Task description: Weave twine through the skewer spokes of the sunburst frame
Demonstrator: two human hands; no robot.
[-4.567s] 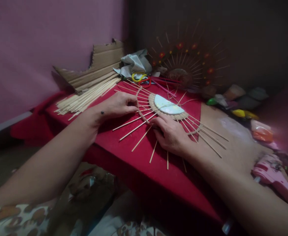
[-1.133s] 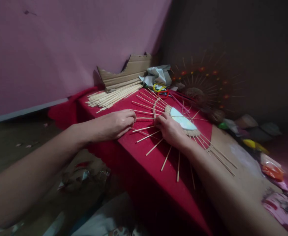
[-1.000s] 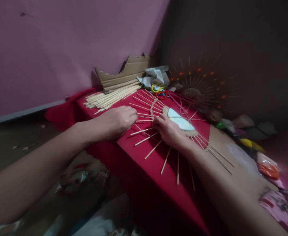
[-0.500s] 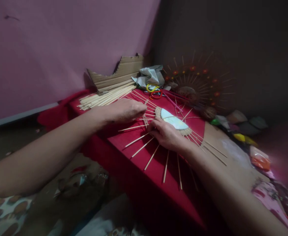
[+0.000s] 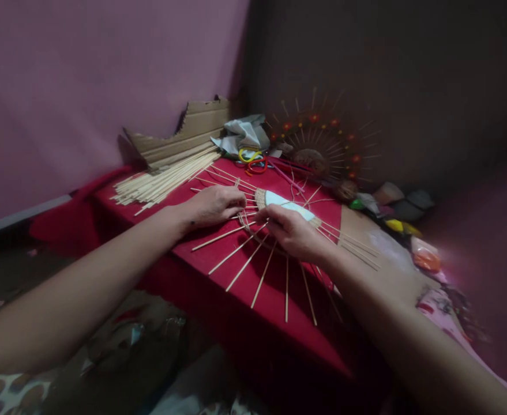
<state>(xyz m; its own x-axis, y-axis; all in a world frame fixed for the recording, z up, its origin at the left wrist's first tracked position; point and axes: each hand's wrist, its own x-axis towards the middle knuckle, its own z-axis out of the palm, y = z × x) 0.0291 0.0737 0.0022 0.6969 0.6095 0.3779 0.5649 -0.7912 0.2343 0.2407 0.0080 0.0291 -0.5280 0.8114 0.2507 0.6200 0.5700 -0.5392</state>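
A sunburst of thin wooden sticks [image 5: 253,253] lies flat on the red cloth [image 5: 179,236], fanning out from a white half-disc [image 5: 288,205] edged with woven straw. My left hand [image 5: 214,204] rests on the left side of the fan, its fingers pinched on a thin straw strand that winds across the sticks. My right hand [image 5: 294,233] presses down on the sticks just below the half-disc, fingertips close to those of the left hand.
A loose bundle of sticks [image 5: 162,181] and torn cardboard [image 5: 179,135] lie at the back left by the pink wall. Scissors [image 5: 251,161], crumpled paper [image 5: 242,132], a decorated sunburst piece [image 5: 318,144] and small coloured items [image 5: 402,213] crowd the back and right.
The sunburst has been turned on the cloth. My left hand rose from the sticks, then came back down beside my right hand, which stayed pressed near the half-disc. The camera view has shifted.
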